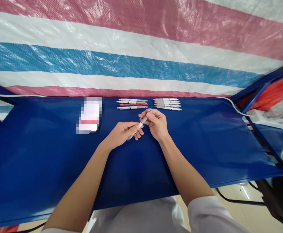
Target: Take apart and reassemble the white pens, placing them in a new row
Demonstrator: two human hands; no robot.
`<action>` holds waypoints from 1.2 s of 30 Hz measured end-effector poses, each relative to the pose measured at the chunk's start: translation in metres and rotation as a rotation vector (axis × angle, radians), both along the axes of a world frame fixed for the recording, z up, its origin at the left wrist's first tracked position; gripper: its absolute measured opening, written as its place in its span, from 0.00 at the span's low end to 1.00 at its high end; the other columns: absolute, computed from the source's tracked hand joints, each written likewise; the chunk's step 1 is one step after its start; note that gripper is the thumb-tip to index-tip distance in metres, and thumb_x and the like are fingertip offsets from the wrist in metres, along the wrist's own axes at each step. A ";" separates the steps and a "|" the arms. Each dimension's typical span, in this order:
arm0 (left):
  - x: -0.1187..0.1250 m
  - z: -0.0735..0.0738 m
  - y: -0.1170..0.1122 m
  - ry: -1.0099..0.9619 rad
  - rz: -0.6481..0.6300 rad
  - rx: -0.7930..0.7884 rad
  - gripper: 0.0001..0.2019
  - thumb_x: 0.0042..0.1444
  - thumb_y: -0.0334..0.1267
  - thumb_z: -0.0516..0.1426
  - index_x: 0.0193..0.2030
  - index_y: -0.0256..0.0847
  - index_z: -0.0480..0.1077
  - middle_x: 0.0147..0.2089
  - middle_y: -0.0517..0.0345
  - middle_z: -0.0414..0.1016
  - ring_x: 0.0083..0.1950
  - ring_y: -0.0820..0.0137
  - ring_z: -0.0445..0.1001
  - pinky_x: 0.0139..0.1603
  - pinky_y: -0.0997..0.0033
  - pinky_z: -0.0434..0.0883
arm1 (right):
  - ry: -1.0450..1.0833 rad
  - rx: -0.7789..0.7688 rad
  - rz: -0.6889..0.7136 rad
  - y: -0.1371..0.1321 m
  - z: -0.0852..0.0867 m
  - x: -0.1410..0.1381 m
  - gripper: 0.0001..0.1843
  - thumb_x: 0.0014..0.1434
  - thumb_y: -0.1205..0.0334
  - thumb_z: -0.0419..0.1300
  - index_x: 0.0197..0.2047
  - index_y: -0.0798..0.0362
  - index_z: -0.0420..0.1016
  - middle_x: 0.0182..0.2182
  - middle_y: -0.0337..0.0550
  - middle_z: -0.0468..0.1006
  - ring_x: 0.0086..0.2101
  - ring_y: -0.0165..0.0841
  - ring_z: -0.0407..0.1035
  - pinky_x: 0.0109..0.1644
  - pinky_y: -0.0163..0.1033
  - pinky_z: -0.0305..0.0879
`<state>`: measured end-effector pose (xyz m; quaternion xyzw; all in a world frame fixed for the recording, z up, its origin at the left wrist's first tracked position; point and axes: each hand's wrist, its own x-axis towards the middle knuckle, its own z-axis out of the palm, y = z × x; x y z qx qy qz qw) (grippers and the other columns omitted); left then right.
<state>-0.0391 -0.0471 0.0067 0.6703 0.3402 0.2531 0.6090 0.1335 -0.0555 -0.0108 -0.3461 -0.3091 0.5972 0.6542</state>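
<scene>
A white and grey pen [140,124] is held between both hands above the blue table [46,155]. My left hand [122,134] grips its lower end with curled fingers. My right hand [156,123] pinches its upper end near the tip. Behind the hands, one row of several pens [132,104], one of them red, lies on the table. A second row of several white pens [167,104] lies to its right.
A blurred white card or phone [90,115] lies on the table left of the pens. A striped tarp [131,48] hangs behind the table. A white power strip [272,118] with cables sits at the right on another blue surface.
</scene>
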 end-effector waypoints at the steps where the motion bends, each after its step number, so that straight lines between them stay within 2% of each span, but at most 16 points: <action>1: 0.000 0.000 0.000 -0.002 0.002 -0.002 0.15 0.64 0.47 0.54 0.39 0.38 0.77 0.34 0.53 0.80 0.31 0.70 0.77 0.35 0.70 0.74 | 0.004 -0.009 -0.009 0.000 0.000 0.000 0.11 0.44 0.57 0.74 0.31 0.49 0.79 0.28 0.35 0.83 0.32 0.31 0.80 0.35 0.33 0.78; 6: 0.003 -0.006 0.000 0.080 0.103 0.143 0.13 0.62 0.46 0.56 0.36 0.40 0.77 0.30 0.58 0.78 0.29 0.71 0.75 0.33 0.73 0.72 | -0.028 -0.061 -0.089 0.002 0.001 -0.003 0.17 0.38 0.55 0.76 0.28 0.51 0.76 0.26 0.35 0.81 0.29 0.33 0.79 0.31 0.34 0.77; 12: 0.012 -0.022 -0.003 0.178 0.397 0.633 0.10 0.61 0.41 0.58 0.44 0.43 0.79 0.32 0.59 0.79 0.30 0.71 0.74 0.36 0.73 0.70 | -0.031 -0.078 -0.217 0.003 0.005 -0.008 0.20 0.37 0.56 0.76 0.24 0.52 0.68 0.28 0.35 0.80 0.30 0.33 0.79 0.33 0.36 0.79; 15: 0.015 -0.027 -0.004 0.163 0.463 0.756 0.10 0.62 0.40 0.57 0.44 0.43 0.79 0.36 0.57 0.81 0.33 0.70 0.75 0.40 0.72 0.70 | -0.018 -0.074 -0.250 0.004 0.005 -0.011 0.20 0.39 0.56 0.75 0.24 0.51 0.67 0.29 0.35 0.79 0.30 0.32 0.79 0.34 0.37 0.79; 18: 0.015 -0.027 -0.003 0.178 0.463 0.710 0.10 0.62 0.40 0.57 0.44 0.43 0.79 0.34 0.58 0.80 0.32 0.70 0.75 0.38 0.72 0.71 | 0.003 -0.059 -0.247 0.005 0.003 -0.012 0.18 0.40 0.57 0.75 0.24 0.51 0.68 0.28 0.34 0.80 0.30 0.32 0.79 0.34 0.36 0.78; 23: 0.011 -0.019 -0.002 0.111 0.288 0.381 0.13 0.64 0.43 0.54 0.40 0.42 0.79 0.32 0.59 0.80 0.30 0.70 0.77 0.36 0.73 0.74 | -0.041 -0.029 -0.148 0.004 0.001 -0.006 0.14 0.43 0.55 0.73 0.31 0.50 0.76 0.29 0.36 0.82 0.33 0.33 0.80 0.36 0.36 0.78; 26: 0.009 -0.016 0.000 0.074 0.222 0.287 0.13 0.63 0.44 0.54 0.39 0.41 0.78 0.32 0.58 0.80 0.30 0.70 0.77 0.37 0.71 0.75 | -0.025 -0.020 -0.118 0.003 0.001 -0.004 0.14 0.42 0.56 0.74 0.31 0.50 0.78 0.29 0.36 0.83 0.32 0.33 0.80 0.35 0.35 0.78; 32: 0.008 -0.017 0.001 0.089 0.235 0.243 0.12 0.61 0.46 0.57 0.39 0.41 0.78 0.31 0.59 0.80 0.29 0.70 0.77 0.35 0.73 0.75 | 0.006 -0.056 -0.160 0.004 0.003 -0.008 0.15 0.38 0.57 0.76 0.25 0.51 0.76 0.25 0.35 0.81 0.28 0.32 0.79 0.31 0.34 0.78; 36: 0.009 -0.020 -0.001 0.130 0.312 0.382 0.11 0.60 0.44 0.59 0.41 0.42 0.79 0.31 0.60 0.80 0.30 0.71 0.76 0.35 0.73 0.72 | -0.008 -0.063 -0.189 0.003 0.004 -0.009 0.16 0.38 0.57 0.76 0.25 0.51 0.74 0.26 0.35 0.81 0.29 0.33 0.80 0.32 0.35 0.78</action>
